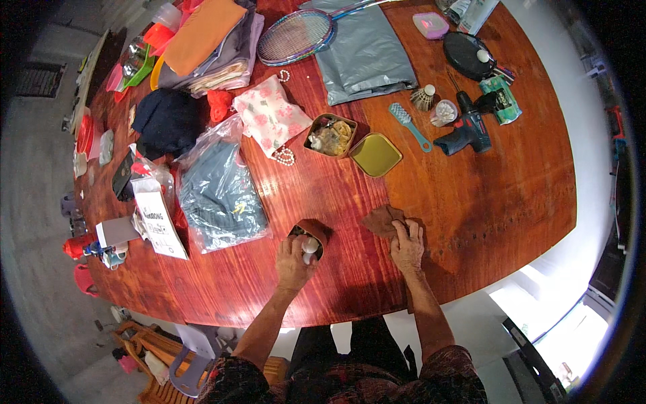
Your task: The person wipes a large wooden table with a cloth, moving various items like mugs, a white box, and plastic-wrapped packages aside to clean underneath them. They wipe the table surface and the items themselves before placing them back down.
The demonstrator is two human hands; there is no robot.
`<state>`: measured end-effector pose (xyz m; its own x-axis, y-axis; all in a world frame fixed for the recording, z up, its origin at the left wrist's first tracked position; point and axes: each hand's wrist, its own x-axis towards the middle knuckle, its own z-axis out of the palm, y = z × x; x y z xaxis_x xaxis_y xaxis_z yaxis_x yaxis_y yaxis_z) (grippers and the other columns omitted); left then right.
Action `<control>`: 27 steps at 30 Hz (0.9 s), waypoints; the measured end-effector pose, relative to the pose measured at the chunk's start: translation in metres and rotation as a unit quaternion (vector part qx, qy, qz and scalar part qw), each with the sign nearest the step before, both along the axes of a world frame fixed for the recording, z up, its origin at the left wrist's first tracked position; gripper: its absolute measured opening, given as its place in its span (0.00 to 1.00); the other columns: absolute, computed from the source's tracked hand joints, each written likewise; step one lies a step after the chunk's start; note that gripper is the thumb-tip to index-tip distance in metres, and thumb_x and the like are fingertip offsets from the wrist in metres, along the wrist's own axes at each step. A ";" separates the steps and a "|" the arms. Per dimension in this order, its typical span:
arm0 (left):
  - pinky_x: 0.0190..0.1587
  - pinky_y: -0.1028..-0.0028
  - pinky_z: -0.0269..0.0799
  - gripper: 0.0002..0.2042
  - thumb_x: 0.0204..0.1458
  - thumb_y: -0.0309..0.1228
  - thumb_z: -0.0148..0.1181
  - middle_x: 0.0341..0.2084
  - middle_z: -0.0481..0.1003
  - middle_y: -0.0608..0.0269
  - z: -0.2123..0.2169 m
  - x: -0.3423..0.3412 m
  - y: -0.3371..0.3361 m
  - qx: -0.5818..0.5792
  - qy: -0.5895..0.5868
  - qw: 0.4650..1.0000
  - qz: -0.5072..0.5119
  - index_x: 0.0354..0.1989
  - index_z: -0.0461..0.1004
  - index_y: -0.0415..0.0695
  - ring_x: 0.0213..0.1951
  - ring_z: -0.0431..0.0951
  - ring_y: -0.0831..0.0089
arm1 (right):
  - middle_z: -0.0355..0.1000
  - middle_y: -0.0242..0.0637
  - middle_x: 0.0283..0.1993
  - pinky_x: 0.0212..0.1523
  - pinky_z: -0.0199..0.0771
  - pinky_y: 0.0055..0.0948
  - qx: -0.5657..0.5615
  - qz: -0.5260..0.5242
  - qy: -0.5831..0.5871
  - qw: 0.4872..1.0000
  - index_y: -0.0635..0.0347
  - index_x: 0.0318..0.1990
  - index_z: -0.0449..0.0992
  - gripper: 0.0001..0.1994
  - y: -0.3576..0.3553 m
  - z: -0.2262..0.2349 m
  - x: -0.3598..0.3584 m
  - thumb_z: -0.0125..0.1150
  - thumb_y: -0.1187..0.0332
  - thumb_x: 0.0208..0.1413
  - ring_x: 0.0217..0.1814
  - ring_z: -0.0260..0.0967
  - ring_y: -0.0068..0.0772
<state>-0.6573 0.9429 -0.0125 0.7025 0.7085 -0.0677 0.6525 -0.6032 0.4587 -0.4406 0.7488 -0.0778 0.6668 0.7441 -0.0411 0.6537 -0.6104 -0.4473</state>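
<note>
My left hand (294,261) is closed around the near side of a small brown container (317,230). Pale round pieces (310,248) show inside it beside my fingers; the rest of its contents is hidden. To the right, my right hand (408,250) has its fingers bent over the edge of a brown cloth (380,221) lying flat on the table. Farther off stands an open square tin (331,135) with small mixed pieces in it, and its gold lid (376,155) lies against it.
Left of my hands lies a plastic-bagged dark garment (219,195), with a floral pouch (272,116) and a dark cap (168,121) beyond. A teal brush (410,126), shuttlecock (422,98) and cordless drill (468,126) lie right. A badminton racket (296,37) and grey bag (363,57) are at the back.
</note>
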 end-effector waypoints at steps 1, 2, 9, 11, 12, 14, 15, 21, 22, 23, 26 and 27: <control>0.46 0.58 0.66 0.26 0.36 0.31 0.65 0.43 0.67 0.51 0.001 0.004 0.001 0.018 -0.019 1.000 0.000 0.47 0.67 0.42 0.43 0.69 0.52 | 0.60 0.47 0.52 0.43 0.67 0.50 -0.003 -0.003 -0.002 1.000 0.53 0.52 0.69 0.24 -0.001 0.000 0.001 0.58 0.78 0.44 0.50 0.60 0.56; 0.47 0.57 0.65 0.26 0.36 0.31 0.65 0.44 0.66 0.49 0.008 0.011 0.007 0.038 -0.038 0.999 0.000 0.48 0.66 0.42 0.44 0.68 0.51 | 0.60 0.47 0.52 0.43 0.67 0.51 -0.003 -0.007 -0.004 1.000 0.53 0.52 0.69 0.24 0.001 0.000 0.001 0.57 0.78 0.44 0.50 0.60 0.56; 0.49 0.55 0.62 0.23 0.48 0.35 0.62 0.47 0.61 0.40 0.007 0.124 0.079 0.047 -0.157 0.986 0.004 0.49 0.62 0.36 0.47 0.64 0.47 | 0.59 0.49 0.49 0.41 0.65 0.52 -0.002 -0.012 0.006 1.000 0.53 0.51 0.68 0.24 0.009 0.002 0.003 0.55 0.79 0.42 0.48 0.59 0.57; 0.45 0.59 0.65 0.23 0.52 0.36 0.62 0.46 0.63 0.47 -0.015 0.159 0.091 -0.065 -0.235 0.961 0.129 0.50 0.62 0.38 0.44 0.67 0.54 | 0.59 0.50 0.49 0.41 0.65 0.53 0.013 -0.017 0.015 1.000 0.52 0.51 0.68 0.23 0.010 0.004 0.005 0.55 0.78 0.43 0.48 0.59 0.57; 0.42 0.62 0.69 0.25 0.54 0.39 0.60 0.48 0.64 0.46 -0.055 0.145 0.120 -0.115 -0.228 0.944 0.211 0.53 0.60 0.38 0.45 0.70 0.57 | 0.60 0.50 0.49 0.41 0.65 0.54 0.036 -0.006 0.027 0.999 0.52 0.51 0.68 0.23 0.021 0.009 -0.001 0.55 0.78 0.43 0.48 0.59 0.57; 0.41 0.62 0.74 0.25 0.57 0.35 0.56 0.53 0.61 0.41 -0.056 0.185 0.117 -0.441 -0.258 0.787 0.345 0.57 0.54 0.41 0.46 0.73 0.55 | 0.60 0.48 0.50 0.41 0.65 0.53 0.007 -0.026 0.014 1.000 0.50 0.52 0.67 0.23 0.007 -0.002 0.004 0.57 0.75 0.44 0.49 0.59 0.56; 0.40 0.61 0.77 0.25 0.58 0.33 0.54 0.55 0.60 0.39 -0.053 0.198 0.117 -0.527 -0.248 0.716 0.384 0.59 0.51 0.43 0.46 0.74 0.55 | 0.60 0.46 0.51 0.42 0.65 0.53 -0.002 -0.036 0.019 0.999 0.49 0.53 0.67 0.25 0.006 -0.002 0.004 0.59 0.74 0.43 0.50 0.59 0.55; 0.30 0.59 0.82 0.22 0.60 0.24 0.44 0.41 0.72 0.44 -0.075 0.193 0.120 -0.473 -0.226 0.767 0.370 0.61 0.46 0.48 0.30 0.80 0.57 | 0.60 0.50 0.50 0.41 0.65 0.53 0.018 -0.035 -0.015 0.999 0.53 0.49 0.69 0.20 0.013 -0.003 -0.001 0.56 0.75 0.45 0.46 0.60 0.57; 0.29 0.61 0.82 0.21 0.60 0.24 0.43 0.40 0.73 0.46 -0.077 0.186 0.114 -0.476 -0.247 0.765 0.357 0.60 0.46 0.48 0.29 0.79 0.58 | 0.60 0.50 0.50 0.41 0.65 0.53 0.016 -0.038 -0.009 0.999 0.53 0.49 0.69 0.20 0.012 -0.003 0.000 0.56 0.76 0.45 0.46 0.60 0.57; 0.29 0.62 0.81 0.21 0.60 0.25 0.42 0.39 0.73 0.47 -0.070 0.181 0.106 -0.480 -0.266 0.762 0.343 0.60 0.46 0.48 0.28 0.79 0.59 | 0.60 0.51 0.49 0.41 0.65 0.53 0.012 -0.043 -0.003 0.999 0.54 0.50 0.69 0.21 0.008 -0.003 0.002 0.56 0.76 0.45 0.46 0.60 0.57; 0.30 0.63 0.80 0.17 0.62 0.34 0.39 0.42 0.72 0.51 -0.081 0.117 0.118 -0.412 -0.318 0.814 0.259 0.58 0.52 0.48 0.33 0.78 0.60 | 0.62 0.45 0.49 0.42 0.67 0.52 0.044 -0.065 0.049 0.996 0.51 0.51 0.68 0.17 0.017 0.006 0.000 0.56 0.72 0.53 0.48 0.61 0.52; 0.32 0.62 0.80 0.17 0.62 0.36 0.38 0.43 0.72 0.51 -0.065 0.115 0.098 -0.437 -0.331 0.805 0.228 0.58 0.54 0.48 0.35 0.78 0.59 | 0.62 0.45 0.48 0.43 0.67 0.51 0.073 -0.109 0.084 0.988 0.52 0.52 0.68 0.17 0.009 0.007 0.006 0.55 0.72 0.54 0.47 0.62 0.52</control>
